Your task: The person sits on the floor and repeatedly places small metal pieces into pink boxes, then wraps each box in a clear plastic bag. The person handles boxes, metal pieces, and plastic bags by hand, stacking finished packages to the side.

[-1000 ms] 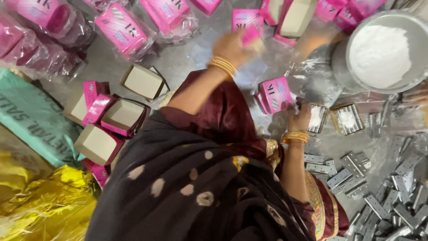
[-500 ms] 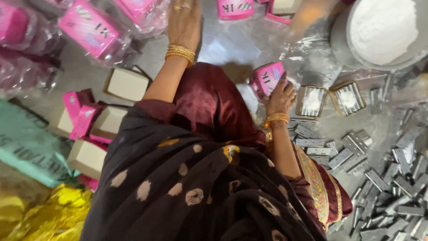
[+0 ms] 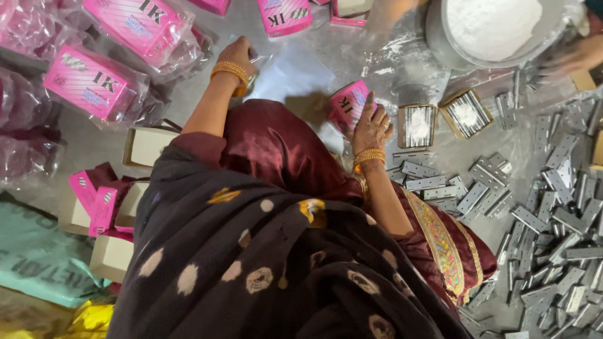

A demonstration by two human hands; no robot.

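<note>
Left hand (image 3: 237,53): reaching out at 11 o'clock, fingers lying on a clear plastic sleeve (image 3: 286,75) spread on the floor; I cannot tell whether they pinch it.
Right hand (image 3: 370,129): closed round a small pink carton (image 3: 348,107), held at 1 o'clock just above my knee.
Carton location: in my right hand, near two open boxes of packed hinges (image 3: 416,125) at 2 o'clock.
Carton appearance: bright pink, rectangular, dark lettering, tilted, flap end away from me.
Technique: my judgement, keep the carton square, grip the side walls, avoid crushing.
Surroundings: loose metal hinges (image 3: 553,220) at 3 o'clock; bowl of white powder (image 3: 440,37) at 1 o'clock.
</note>
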